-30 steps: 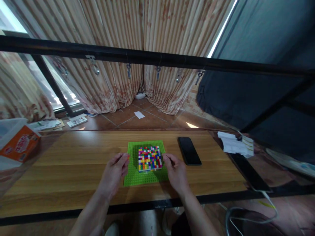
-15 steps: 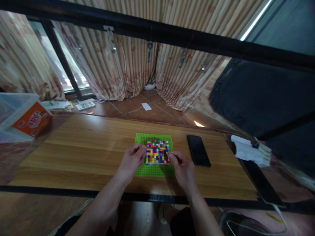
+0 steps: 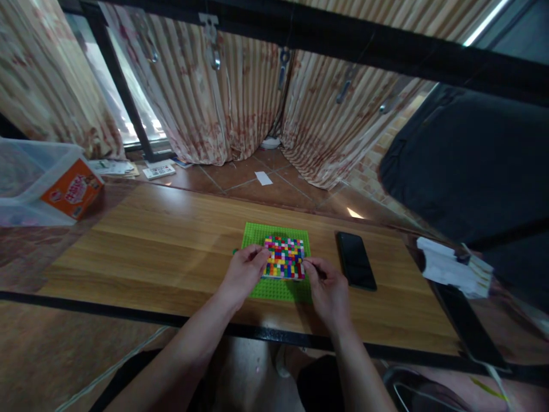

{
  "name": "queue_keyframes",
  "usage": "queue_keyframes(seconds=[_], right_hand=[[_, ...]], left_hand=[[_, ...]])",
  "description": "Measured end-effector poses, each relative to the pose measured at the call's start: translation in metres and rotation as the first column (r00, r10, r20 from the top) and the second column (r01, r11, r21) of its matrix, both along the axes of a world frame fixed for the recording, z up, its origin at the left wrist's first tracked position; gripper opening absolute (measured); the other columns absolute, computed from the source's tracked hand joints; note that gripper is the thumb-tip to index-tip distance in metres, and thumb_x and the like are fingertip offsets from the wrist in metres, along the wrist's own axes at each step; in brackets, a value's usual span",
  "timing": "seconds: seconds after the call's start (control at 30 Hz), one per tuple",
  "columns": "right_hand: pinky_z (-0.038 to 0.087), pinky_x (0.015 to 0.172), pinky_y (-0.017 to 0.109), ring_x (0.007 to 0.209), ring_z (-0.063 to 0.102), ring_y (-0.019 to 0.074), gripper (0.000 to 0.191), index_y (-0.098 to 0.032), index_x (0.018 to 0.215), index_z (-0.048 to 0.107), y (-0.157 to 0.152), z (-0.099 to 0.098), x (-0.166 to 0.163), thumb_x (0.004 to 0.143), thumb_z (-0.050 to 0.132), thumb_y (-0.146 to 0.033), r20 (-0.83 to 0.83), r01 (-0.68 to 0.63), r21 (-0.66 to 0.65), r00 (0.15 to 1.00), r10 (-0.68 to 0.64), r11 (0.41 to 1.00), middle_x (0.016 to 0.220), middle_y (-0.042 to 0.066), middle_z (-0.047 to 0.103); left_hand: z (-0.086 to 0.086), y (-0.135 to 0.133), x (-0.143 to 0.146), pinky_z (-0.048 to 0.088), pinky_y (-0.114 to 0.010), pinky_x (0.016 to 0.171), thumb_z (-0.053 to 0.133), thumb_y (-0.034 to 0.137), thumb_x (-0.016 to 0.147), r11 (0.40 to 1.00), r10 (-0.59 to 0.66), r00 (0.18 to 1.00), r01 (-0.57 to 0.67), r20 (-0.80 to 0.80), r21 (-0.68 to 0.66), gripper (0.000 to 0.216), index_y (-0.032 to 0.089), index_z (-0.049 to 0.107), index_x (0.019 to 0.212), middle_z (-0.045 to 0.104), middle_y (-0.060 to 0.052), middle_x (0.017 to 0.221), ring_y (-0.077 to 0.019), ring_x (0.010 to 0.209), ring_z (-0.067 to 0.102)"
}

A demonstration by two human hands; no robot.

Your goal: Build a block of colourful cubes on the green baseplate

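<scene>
A many-coloured block of small toy building bricks (image 3: 283,257) lies over a green studded baseplate (image 3: 278,290) on the wooden table. At the block's left edge, my left hand (image 3: 249,268) is closed, thumb and forefinger pinched together and overlapping the edge. My right hand (image 3: 328,289) is closed at the right edge, its thumb tip against the block and its other fingers curled under. What lies between the fingertips is largely hidden. A small green piece (image 3: 235,251) shows just behind my left hand.
A black phone (image 3: 355,260) lies right of the baseplate. Papers (image 3: 450,264) and a dark flat device (image 3: 469,323) are at the table's right end. At the far left stands a clear plastic bin (image 3: 38,191) with an orange label. A black bar (image 3: 300,26) crosses above.
The view has shifted, so everything sits slightly further right. My left fingertips have moved slightly inward over the block's left edge. The small green piece now shows behind my left hand.
</scene>
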State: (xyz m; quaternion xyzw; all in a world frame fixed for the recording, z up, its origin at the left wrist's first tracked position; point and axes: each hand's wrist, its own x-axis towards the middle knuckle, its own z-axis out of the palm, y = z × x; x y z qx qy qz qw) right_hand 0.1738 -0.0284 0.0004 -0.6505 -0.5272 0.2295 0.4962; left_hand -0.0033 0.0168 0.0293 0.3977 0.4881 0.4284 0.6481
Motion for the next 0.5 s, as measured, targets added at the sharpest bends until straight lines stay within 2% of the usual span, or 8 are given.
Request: queue_keyframes(seconds=[0.17, 0.33, 0.5], right_hand=[[0.049, 0.075, 0.032, 0.080, 0.066, 0.0201, 0.022, -0.020, 0.083, 0.073, -0.0001, 0.0018, 0.0007, 0.084, 0.064, -0.041, 0.008, -0.019, 0.016, 1.000, 0.018, 1.000, 0.085, 0.004, 0.072], [0.051, 0.074, 0.033, 0.078, 0.067, 0.0201, 0.019, -0.020, 0.087, 0.073, -0.0007, -0.0020, 0.0046, 0.079, 0.067, -0.037, 0.013, -0.034, -0.021, 0.999, 0.034, 0.999, 0.087, 0.005, 0.073], [0.052, 0.074, 0.033, 0.079, 0.068, 0.0213, 0.021, -0.020, 0.089, 0.072, -0.0024, -0.0021, 0.0066, 0.082, 0.064, -0.037, 0.025, -0.032, -0.039, 0.999, 0.033, 0.999, 0.088, 0.005, 0.075]], left_hand=[[0.0016, -0.0005, 0.0016, 0.018, -0.019, 0.043, 0.063, 0.032, 0.077, 1.000, 0.001, 1.000, 0.000, -0.018, 0.007, 0.024, 0.017, 0.053, 0.062, 0.040, 0.008, 0.049, -0.0038, 0.042, 0.028], [0.0025, -0.0002, 0.0019, 0.018, -0.019, 0.043, 0.064, 0.031, 0.077, 1.000, -0.007, 1.000, 0.007, -0.012, 0.009, 0.022, 0.017, 0.054, 0.064, 0.040, 0.008, 0.049, -0.0036, 0.042, 0.028], [-0.0003, 0.0001, 0.0012, 0.019, -0.019, 0.043, 0.064, 0.032, 0.077, 1.000, -0.006, 1.000, 0.007, -0.027, 0.018, 0.023, 0.017, 0.053, 0.064, 0.039, 0.008, 0.048, -0.0037, 0.042, 0.027]])
